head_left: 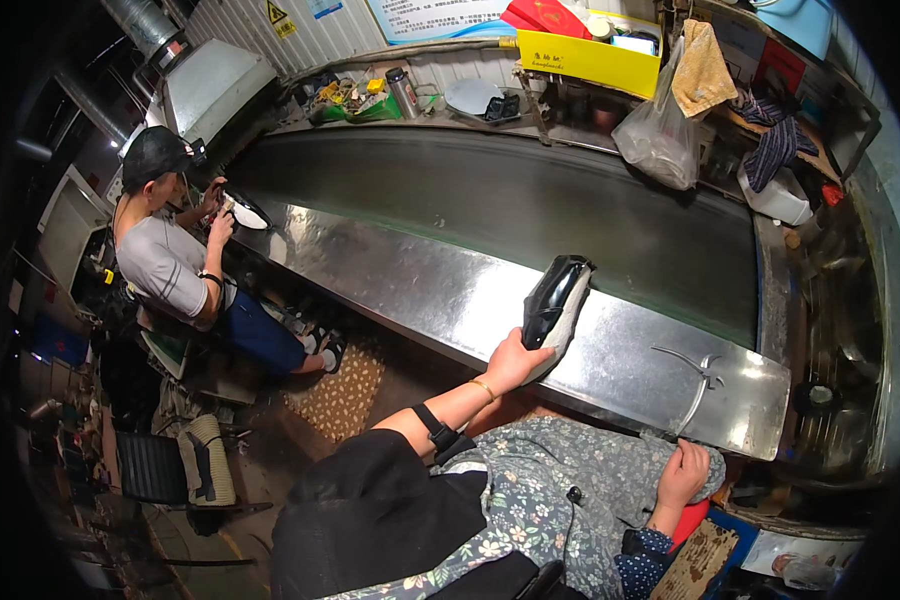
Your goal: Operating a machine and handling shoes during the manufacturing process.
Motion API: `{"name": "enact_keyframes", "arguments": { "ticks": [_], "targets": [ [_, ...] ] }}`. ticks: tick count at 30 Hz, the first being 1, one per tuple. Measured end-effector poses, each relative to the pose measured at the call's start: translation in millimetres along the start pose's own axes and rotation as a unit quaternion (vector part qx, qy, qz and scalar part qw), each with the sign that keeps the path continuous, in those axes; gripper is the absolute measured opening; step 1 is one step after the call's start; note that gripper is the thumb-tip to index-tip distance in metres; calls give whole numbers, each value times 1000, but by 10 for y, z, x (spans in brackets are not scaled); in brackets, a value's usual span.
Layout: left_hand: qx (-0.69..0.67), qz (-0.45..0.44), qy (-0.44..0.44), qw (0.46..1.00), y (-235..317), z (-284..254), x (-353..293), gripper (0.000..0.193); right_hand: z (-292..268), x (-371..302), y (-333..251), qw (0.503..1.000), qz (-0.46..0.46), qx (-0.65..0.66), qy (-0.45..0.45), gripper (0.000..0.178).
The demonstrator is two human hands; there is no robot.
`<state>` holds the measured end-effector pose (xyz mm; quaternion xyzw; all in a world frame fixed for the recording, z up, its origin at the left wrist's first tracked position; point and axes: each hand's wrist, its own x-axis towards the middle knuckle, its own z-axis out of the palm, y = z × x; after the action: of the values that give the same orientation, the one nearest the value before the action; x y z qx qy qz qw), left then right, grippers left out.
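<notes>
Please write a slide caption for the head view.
Left hand holds a black shoe; right hand rests on floral cloth.

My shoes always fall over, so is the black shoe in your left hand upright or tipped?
Tipped sideways: the left hand holds the shoe with its pale sole facing right.

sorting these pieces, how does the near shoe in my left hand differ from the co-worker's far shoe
The near shoe is in your left hand alone; the far shoe is in both co-worker's hands. In the picture, the near shoe slants up to the right, the far shoe down to the right. Both are black with a pale part.
</notes>
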<state>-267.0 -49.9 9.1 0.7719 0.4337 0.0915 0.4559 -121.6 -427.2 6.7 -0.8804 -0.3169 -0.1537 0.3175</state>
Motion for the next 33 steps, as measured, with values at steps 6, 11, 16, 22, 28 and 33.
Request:
{"name": "enact_keyframes", "arguments": {
  "ticks": [6, 11, 16, 22, 28, 33],
  "targets": [
    [-4, 11, 10, 1000, -57, -1, -32, 71, -17, -21, -11, 1000, 6, 3, -9, 14],
    [-8, 3, -1, 1000, 0, 52, -7, 72, -45, -76, 40, 1000, 8, -11, 5, 16],
    [-30, -25, 5, 999, 136, -13, -37, 62, 18, 45, 20, 1000, 13, -2, 11, 16],
    [-78, 14, -3, 997, -278, 36, 157, 54, 1, 51, 11, 998, 16, 13, 64, 14],
    [-209, 4, -196, 958, 452, 110, -393, 39, -131, 0, 28, 997, 54, 35, 37, 15],
    [-55, 375, -306, 873, 1214, 364, -1080, 79, -644, 285, -430, 833, 176, 519, 71, 85]
  ]
}}
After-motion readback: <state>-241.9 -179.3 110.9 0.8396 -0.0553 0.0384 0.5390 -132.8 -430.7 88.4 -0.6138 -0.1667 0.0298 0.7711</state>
